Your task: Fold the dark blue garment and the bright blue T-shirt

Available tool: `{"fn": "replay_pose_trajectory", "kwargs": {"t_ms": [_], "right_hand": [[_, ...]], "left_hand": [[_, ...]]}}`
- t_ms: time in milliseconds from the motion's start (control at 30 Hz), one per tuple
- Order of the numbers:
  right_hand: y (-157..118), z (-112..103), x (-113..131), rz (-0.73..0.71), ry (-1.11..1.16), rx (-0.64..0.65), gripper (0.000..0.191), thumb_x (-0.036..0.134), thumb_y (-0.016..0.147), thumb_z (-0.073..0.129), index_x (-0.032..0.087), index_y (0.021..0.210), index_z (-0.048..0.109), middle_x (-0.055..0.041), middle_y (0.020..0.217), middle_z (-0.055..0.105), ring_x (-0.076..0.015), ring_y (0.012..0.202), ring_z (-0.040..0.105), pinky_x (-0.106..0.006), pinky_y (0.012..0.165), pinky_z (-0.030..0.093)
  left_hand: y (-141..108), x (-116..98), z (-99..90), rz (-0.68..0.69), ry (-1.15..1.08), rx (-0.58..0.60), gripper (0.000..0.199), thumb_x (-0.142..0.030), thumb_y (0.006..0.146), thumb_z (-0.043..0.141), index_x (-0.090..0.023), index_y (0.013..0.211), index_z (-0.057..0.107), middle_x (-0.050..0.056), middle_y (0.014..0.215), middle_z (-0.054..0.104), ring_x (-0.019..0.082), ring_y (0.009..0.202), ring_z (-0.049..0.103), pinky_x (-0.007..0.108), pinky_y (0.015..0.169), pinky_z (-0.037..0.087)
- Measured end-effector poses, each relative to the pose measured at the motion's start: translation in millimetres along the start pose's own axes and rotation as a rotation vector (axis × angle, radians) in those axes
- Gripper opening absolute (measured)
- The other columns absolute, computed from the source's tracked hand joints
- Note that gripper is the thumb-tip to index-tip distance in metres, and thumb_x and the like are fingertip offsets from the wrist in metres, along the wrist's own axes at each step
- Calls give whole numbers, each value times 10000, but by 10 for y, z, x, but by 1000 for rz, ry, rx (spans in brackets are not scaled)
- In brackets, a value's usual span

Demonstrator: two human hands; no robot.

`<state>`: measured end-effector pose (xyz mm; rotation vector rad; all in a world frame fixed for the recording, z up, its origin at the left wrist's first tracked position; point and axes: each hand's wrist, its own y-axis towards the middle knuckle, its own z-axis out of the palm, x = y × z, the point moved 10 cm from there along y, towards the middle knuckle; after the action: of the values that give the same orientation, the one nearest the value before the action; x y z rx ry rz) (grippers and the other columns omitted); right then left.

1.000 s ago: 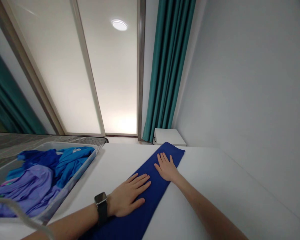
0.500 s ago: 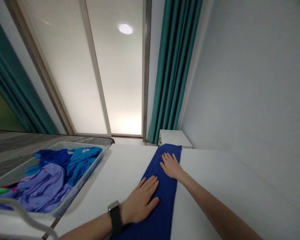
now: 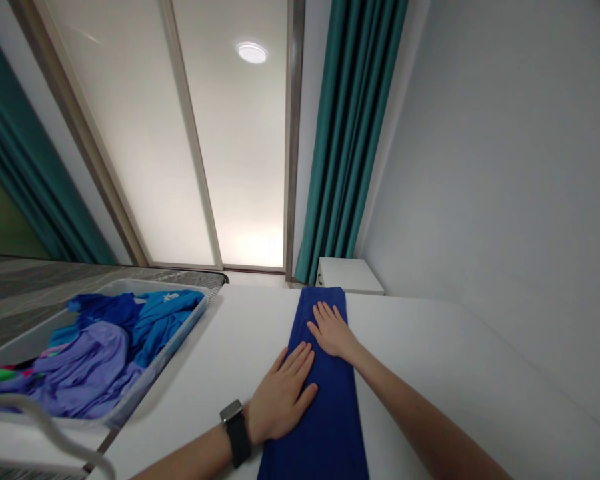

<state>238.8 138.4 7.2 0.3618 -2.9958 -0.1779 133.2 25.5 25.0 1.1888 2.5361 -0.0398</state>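
A dark blue cloth garment [image 3: 325, 413], folded into a long narrow strip, lies flat on the white table [image 3: 240, 327]. It runs from the far edge of the table toward me; its near end is outside the view, and I cannot tell what kind of garment it is. My left hand [image 3: 285, 393], with a black watch on the wrist, rests flat on its left edge, fingers extended. Farther off, my right hand [image 3: 331, 331] lies palm down near the far end of the strip, fingers spread.
A pale plastic bin [image 3: 145, 380] of crumpled clothes, purple [image 3: 87, 367] and blue [image 3: 165, 320], stands at the left. A grey curved tube [image 3: 50, 427] crosses the lower left corner. Beyond the table is a small white cabinet [image 3: 350, 273]; a wall rises on the right.
The far end of the blue strip has shifted left, so the strip now lies straighter. My right hand has moved slightly left with it; my left hand stays nearly in place.
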Motion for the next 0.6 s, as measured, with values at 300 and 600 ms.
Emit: {"fn": "replay_pose_trajectory", "kwargs": {"t_ms": [300,600], "right_hand": [[200,-28,-31,-109,-26,8,673,459,1002,141,14,1465,340,-194,1539,288,-269,1449,206,-480,1174,143],[-258,-29,364,-89,37,-38,623,433,998,204,80,1507,270,-138,1563,250,-239,1454,196,-484,1178,150]], "left_hand": [[53,57,17,-70,58,-85,596,-491,1001,295,-208,1524,244,73,1577,247,244,1462,202,481,1189,216],[-42,215,-71,-91,-85,-138,537,-390,976,400,-157,1458,361,129,1502,411,240,1385,378,449,1158,306]]}}
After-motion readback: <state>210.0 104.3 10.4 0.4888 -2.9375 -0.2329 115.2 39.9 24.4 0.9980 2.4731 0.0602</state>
